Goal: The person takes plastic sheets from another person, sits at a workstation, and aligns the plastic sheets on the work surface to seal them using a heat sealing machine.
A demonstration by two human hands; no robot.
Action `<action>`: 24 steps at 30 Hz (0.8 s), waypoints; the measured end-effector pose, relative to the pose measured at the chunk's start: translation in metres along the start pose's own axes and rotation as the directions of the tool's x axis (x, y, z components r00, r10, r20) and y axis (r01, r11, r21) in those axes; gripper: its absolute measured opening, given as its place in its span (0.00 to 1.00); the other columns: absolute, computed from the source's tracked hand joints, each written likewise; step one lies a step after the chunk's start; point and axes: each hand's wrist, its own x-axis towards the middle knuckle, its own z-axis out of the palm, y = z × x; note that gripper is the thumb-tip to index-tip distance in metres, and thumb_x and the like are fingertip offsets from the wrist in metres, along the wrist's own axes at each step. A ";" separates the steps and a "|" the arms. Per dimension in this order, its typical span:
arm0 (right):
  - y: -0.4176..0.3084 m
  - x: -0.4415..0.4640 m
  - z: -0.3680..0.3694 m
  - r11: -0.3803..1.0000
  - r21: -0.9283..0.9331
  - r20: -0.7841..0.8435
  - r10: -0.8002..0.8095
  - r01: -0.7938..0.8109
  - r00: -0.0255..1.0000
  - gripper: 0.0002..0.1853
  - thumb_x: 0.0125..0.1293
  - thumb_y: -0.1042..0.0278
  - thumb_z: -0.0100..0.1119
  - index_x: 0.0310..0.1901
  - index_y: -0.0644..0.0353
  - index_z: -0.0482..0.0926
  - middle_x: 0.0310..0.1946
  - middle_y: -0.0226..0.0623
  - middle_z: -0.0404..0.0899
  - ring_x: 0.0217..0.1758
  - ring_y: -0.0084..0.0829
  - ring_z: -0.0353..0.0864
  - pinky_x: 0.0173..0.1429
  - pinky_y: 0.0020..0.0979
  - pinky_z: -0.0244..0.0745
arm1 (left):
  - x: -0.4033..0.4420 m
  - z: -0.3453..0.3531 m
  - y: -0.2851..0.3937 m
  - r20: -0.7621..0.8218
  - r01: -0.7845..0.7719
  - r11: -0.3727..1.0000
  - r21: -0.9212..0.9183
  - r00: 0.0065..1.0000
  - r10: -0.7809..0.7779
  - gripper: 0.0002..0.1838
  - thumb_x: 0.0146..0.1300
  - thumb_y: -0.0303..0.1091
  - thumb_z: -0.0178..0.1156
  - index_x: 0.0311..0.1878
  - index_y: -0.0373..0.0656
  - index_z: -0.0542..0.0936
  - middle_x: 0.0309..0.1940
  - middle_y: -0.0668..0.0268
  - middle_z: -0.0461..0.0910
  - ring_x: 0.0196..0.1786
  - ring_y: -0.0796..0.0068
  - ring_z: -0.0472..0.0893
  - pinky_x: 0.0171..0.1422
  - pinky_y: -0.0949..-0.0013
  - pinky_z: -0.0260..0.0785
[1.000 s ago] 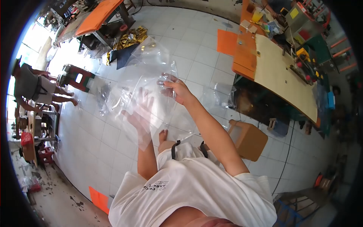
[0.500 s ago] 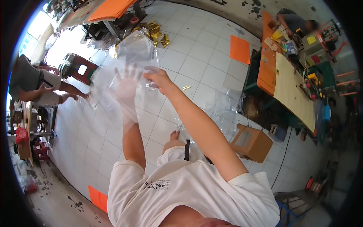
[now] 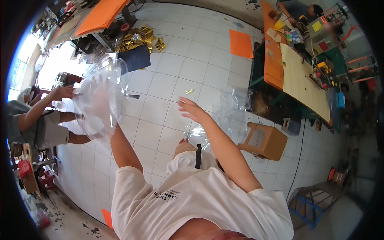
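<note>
My left hand [image 3: 100, 102] shows hazily through a large sheet or bag of transparent plastic [image 3: 90, 120]; whether it is inside or behind it I cannot tell. Its fingers look stretched out and spread. The plastic stands up around the hand and bulges to both sides. To the right, my right hand [image 3: 194, 110] is in the air over the tiled floor, its fingers apart and holding nothing. Another person's hand [image 3: 62, 93] reaches to the left edge of the plastic; whether it grips it I cannot tell.
Crumpled transparent plastic [image 3: 230, 108] lies on the floor near a brown stool [image 3: 264, 142]. Gold foil [image 3: 138, 38] and a dark sheet [image 3: 138, 59] lie farther off. An orange-edged workbench [image 3: 274, 66] stands at right, with a person behind it. An orange sheet [image 3: 241, 43] hangs beside it.
My left hand and the plastic have moved left, towards the other person, whose hand has risen to it. My right hand has let go of the plastic and moved right and down.
</note>
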 end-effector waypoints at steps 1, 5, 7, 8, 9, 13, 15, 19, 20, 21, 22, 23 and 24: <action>0.028 -0.008 -0.032 0.998 0.051 -0.072 0.031 -0.028 0.997 0.39 0.70 0.48 0.62 0.76 0.52 0.59 0.67 0.34 0.69 0.64 0.33 0.73 0.66 0.40 0.69 | -0.001 -0.004 0.004 -0.042 -0.020 1.000 0.009 0.999 0.020 0.43 0.66 0.71 0.42 0.78 0.57 0.58 0.81 0.50 0.45 0.81 0.38 0.43 0.78 0.24 0.32; 0.169 -0.078 -0.160 0.952 0.284 -0.256 0.195 -0.119 0.947 0.36 0.71 0.46 0.61 0.75 0.47 0.60 0.63 0.37 0.72 0.61 0.37 0.75 0.61 0.44 0.71 | -0.007 -0.020 0.017 -0.130 -0.090 0.996 -0.003 0.988 0.088 0.42 0.67 0.70 0.42 0.78 0.57 0.58 0.81 0.51 0.45 0.82 0.40 0.43 0.78 0.24 0.32; 0.237 -0.132 -0.199 0.901 0.393 -0.380 0.341 -0.184 0.860 0.35 0.70 0.44 0.60 0.73 0.48 0.62 0.65 0.39 0.71 0.64 0.40 0.73 0.63 0.46 0.70 | -0.006 -0.030 0.023 -0.168 -0.129 0.992 -0.009 0.978 0.125 0.42 0.67 0.70 0.42 0.78 0.56 0.58 0.81 0.51 0.45 0.82 0.41 0.43 0.78 0.24 0.32; 0.276 -0.162 -0.220 0.853 0.493 -0.389 0.394 -0.173 0.833 0.35 0.70 0.43 0.59 0.73 0.48 0.62 0.66 0.40 0.71 0.66 0.42 0.72 0.64 0.46 0.70 | -0.007 -0.039 0.028 -0.187 -0.153 0.988 -0.008 0.971 0.149 0.42 0.68 0.69 0.42 0.78 0.56 0.58 0.81 0.51 0.45 0.82 0.41 0.43 0.78 0.24 0.32; 0.290 -0.196 -0.221 0.830 0.522 -0.436 0.457 -0.196 0.775 0.34 0.71 0.43 0.58 0.73 0.47 0.63 0.67 0.40 0.70 0.68 0.42 0.71 0.65 0.47 0.69 | -0.005 -0.045 0.030 -0.198 -0.175 0.985 -0.014 0.966 0.168 0.42 0.68 0.69 0.42 0.78 0.56 0.57 0.81 0.51 0.45 0.82 0.41 0.43 0.78 0.24 0.32; 0.347 -0.301 -0.221 0.711 0.687 -0.530 0.630 -0.147 0.568 0.31 0.73 0.46 0.56 0.73 0.47 0.63 0.69 0.40 0.69 0.70 0.42 0.69 0.69 0.51 0.66 | -0.003 -0.068 0.038 -0.267 -0.261 0.965 -0.013 0.931 0.248 0.41 0.69 0.68 0.42 0.79 0.55 0.57 0.81 0.52 0.45 0.82 0.43 0.43 0.78 0.25 0.32; 0.369 -0.333 -0.219 0.626 0.779 -0.570 0.682 0.038 0.458 0.29 0.74 0.50 0.55 0.73 0.47 0.63 0.68 0.40 0.70 0.69 0.41 0.70 0.71 0.52 0.65 | -0.002 -0.077 0.043 -0.297 -0.310 0.951 -0.017 0.909 0.291 0.41 0.69 0.67 0.42 0.79 0.54 0.57 0.81 0.52 0.46 0.82 0.43 0.43 0.78 0.25 0.32; 0.399 -0.358 -0.219 0.574 0.801 -0.586 0.692 0.170 0.422 0.28 0.75 0.51 0.54 0.72 0.48 0.63 0.67 0.41 0.71 0.68 0.42 0.71 0.71 0.52 0.66 | 0.007 -0.089 0.078 -0.306 -0.447 0.891 -0.081 0.862 0.404 0.40 0.70 0.66 0.42 0.79 0.53 0.57 0.81 0.52 0.46 0.82 0.45 0.44 0.78 0.25 0.32; 0.401 -0.361 -0.218 0.579 0.792 -0.596 0.664 0.194 0.451 0.28 0.75 0.51 0.54 0.73 0.48 0.63 0.66 0.42 0.71 0.67 0.42 0.72 0.70 0.53 0.67 | 0.010 -0.088 0.089 -0.304 -0.478 0.871 -0.109 0.851 0.429 0.40 0.70 0.66 0.43 0.79 0.53 0.57 0.81 0.52 0.46 0.82 0.45 0.44 0.78 0.25 0.32; 0.404 -0.363 -0.217 0.584 0.781 -0.608 0.633 0.219 0.480 0.28 0.75 0.52 0.54 0.73 0.48 0.63 0.66 0.42 0.71 0.67 0.43 0.73 0.70 0.53 0.67 | 0.014 -0.088 0.097 -0.298 -0.508 0.849 -0.143 0.840 0.453 0.40 0.70 0.66 0.43 0.79 0.53 0.57 0.81 0.53 0.46 0.83 0.46 0.44 0.78 0.25 0.32; 0.408 -0.366 -0.218 0.574 0.786 -0.605 0.639 0.229 0.476 0.28 0.75 0.52 0.54 0.73 0.48 0.63 0.66 0.42 0.71 0.67 0.43 0.73 0.70 0.53 0.67 | 0.016 -0.083 0.101 -0.287 -0.529 0.832 -0.168 0.833 0.472 0.40 0.70 0.65 0.43 0.79 0.53 0.57 0.81 0.53 0.46 0.83 0.46 0.44 0.78 0.26 0.32; 0.414 -0.369 -0.222 0.568 0.785 -0.604 0.615 0.247 0.507 0.29 0.75 0.52 0.54 0.73 0.48 0.63 0.66 0.43 0.71 0.67 0.43 0.73 0.70 0.53 0.68 | 0.017 -0.079 0.103 -0.283 -0.542 0.817 -0.198 0.830 0.482 0.40 0.70 0.65 0.43 0.79 0.52 0.57 0.81 0.53 0.46 0.83 0.46 0.44 0.78 0.26 0.32; 0.423 -0.373 -0.228 0.563 0.783 -0.605 0.589 0.266 0.536 0.29 0.75 0.52 0.54 0.73 0.48 0.62 0.66 0.43 0.71 0.67 0.44 0.72 0.70 0.52 0.68 | 0.017 -0.071 0.099 -0.279 -0.550 0.808 -0.209 0.826 0.490 0.40 0.70 0.65 0.43 0.79 0.52 0.57 0.81 0.53 0.46 0.83 0.47 0.44 0.78 0.26 0.32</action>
